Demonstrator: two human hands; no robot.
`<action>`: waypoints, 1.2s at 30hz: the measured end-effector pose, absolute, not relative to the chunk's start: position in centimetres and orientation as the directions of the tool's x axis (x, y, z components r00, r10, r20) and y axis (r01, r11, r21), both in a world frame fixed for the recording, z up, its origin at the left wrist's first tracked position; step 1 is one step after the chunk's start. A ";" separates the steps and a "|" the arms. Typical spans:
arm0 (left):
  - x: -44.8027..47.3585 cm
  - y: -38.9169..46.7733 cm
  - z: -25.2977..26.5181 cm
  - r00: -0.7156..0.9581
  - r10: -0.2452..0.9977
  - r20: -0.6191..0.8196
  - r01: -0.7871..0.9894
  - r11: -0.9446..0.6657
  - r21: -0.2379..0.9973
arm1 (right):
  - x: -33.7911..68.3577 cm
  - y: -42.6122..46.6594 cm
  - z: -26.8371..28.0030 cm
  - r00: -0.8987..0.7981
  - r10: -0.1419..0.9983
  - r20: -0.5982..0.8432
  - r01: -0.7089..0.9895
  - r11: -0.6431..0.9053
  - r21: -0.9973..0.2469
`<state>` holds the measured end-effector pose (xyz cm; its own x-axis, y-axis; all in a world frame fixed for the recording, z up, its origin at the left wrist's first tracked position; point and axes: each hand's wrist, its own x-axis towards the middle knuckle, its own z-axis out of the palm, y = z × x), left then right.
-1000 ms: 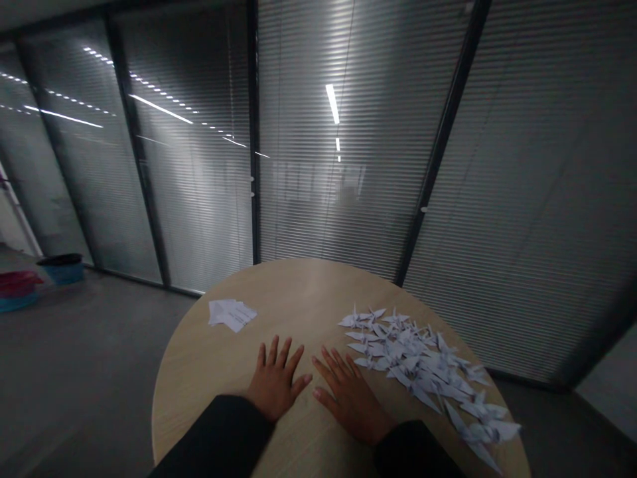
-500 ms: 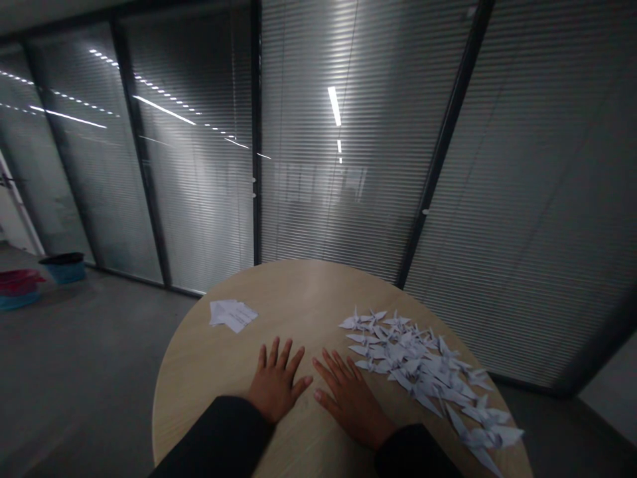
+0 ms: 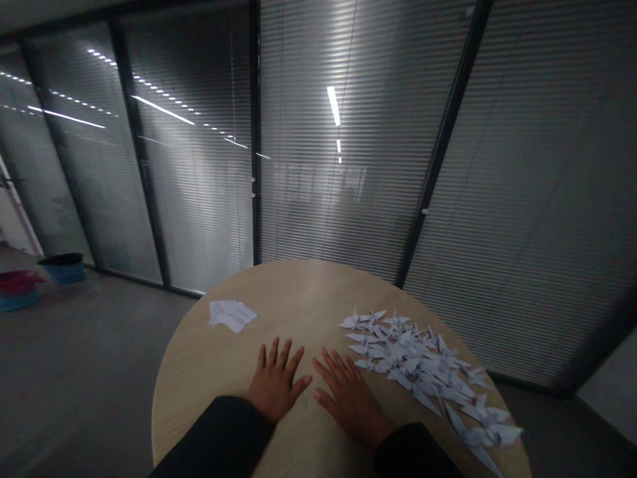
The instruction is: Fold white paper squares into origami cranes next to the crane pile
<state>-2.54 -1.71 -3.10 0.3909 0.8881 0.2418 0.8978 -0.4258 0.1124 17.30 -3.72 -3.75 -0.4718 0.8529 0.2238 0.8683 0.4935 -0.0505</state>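
My left hand (image 3: 277,385) lies palm down on the round wooden table (image 3: 303,285), its fingers spread and nothing in it. Beside it rests my right hand (image 3: 351,401), also flat with fingers apart and holding nothing. A small gap separates the two thumbs. Many folded white paper cranes (image 3: 418,362) crowd the right side of the table, the nearest of them close to my right fingertips. Beyond my left hand is a small fanned stack of white paper sheets (image 3: 233,315), with some print showing on top.
Glass partitions with blinds (image 3: 338,212) stand just behind the table's far edge. On the floor at the far left are a blue bin with a black liner (image 3: 64,269) and another with a red liner (image 3: 18,285). A door (image 3: 17,212) shows at the left edge.
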 end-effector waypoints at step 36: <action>-3.1 -3.0 -0.4 0.411 0.812 0.415 0.657 -0.579 0.483 | 18.7 -4.7 -3.8 -0.329 0.905 0.268 0.852 0.407 -0.330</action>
<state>-3.07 -3.00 -0.37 0.4108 0.8118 0.4150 0.6571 -0.5791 0.4826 18.75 -4.65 -3.84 -0.3289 0.9055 0.2681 0.8517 0.4071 -0.3299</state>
